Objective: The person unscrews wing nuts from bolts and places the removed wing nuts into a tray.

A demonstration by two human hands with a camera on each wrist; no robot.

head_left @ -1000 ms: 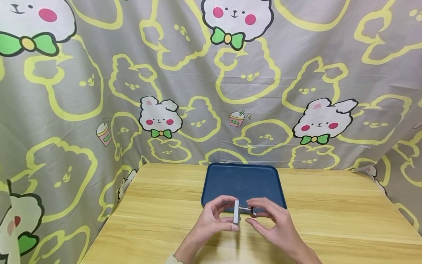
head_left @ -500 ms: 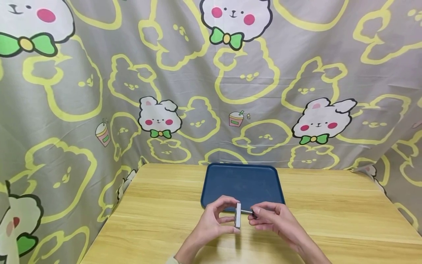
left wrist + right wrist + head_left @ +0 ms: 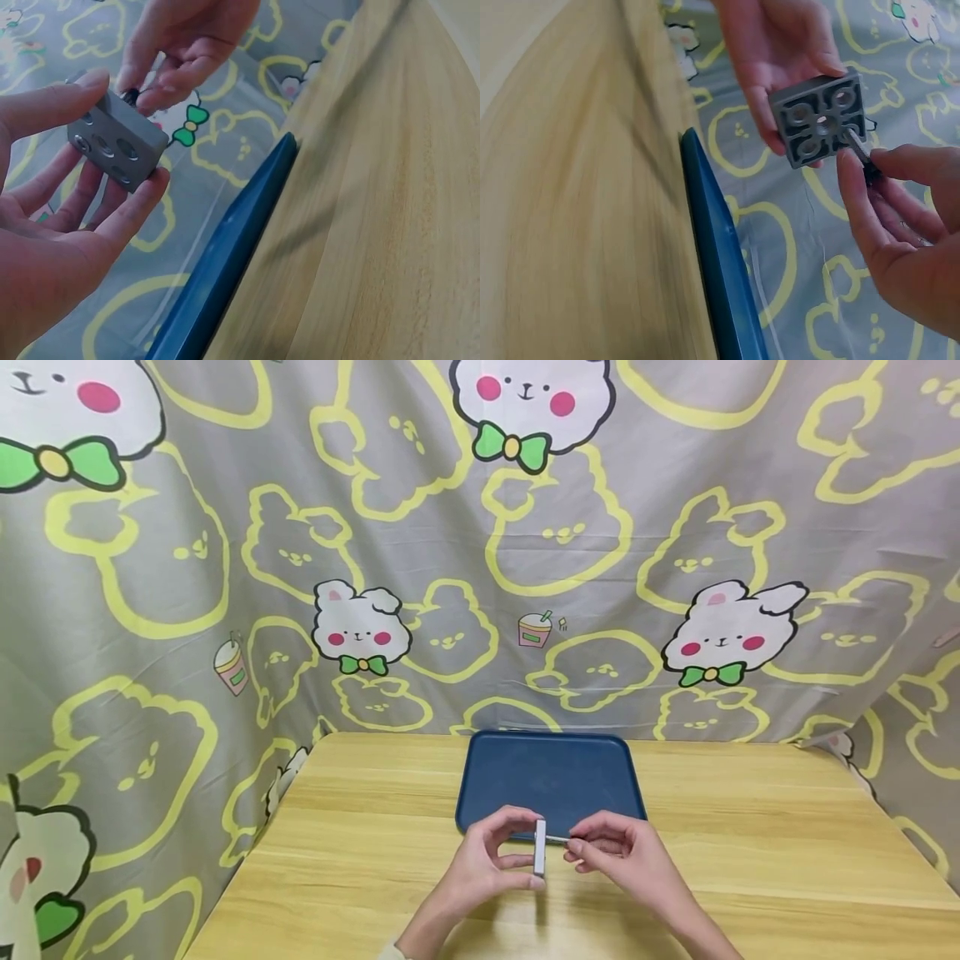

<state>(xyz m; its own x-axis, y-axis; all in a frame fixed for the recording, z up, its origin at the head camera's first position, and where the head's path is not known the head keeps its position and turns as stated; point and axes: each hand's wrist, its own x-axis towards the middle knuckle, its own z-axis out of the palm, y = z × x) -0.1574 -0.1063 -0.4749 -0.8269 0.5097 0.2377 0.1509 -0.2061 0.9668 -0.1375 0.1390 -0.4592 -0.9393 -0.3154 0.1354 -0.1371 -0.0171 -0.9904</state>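
Observation:
My left hand (image 3: 491, 856) holds a small grey square block (image 3: 540, 849) upright by its edges, between thumb and fingers. In the left wrist view its smooth face shows several round holes. The ribbed face of the block (image 3: 821, 118), seen in the right wrist view, has rings at the corners and in the middle. A thin silver rod (image 3: 557, 839) stands out from a corner ring on that side. At the rod's outer end is a small black piece (image 3: 871, 174), which my right hand (image 3: 622, 856) pinches between thumb and fingers, covering part of it.
A blue tray (image 3: 551, 777) lies on the wooden table (image 3: 360, 835) behind my hands. A grey curtain (image 3: 450, 543) with yellow outlines and rabbit faces hangs beyond the table and at both sides.
A second ago my right fingers stood apart around the rod's black end; they then closed on it and have shifted slightly around it since. My left hand and the block stay nearly in place.

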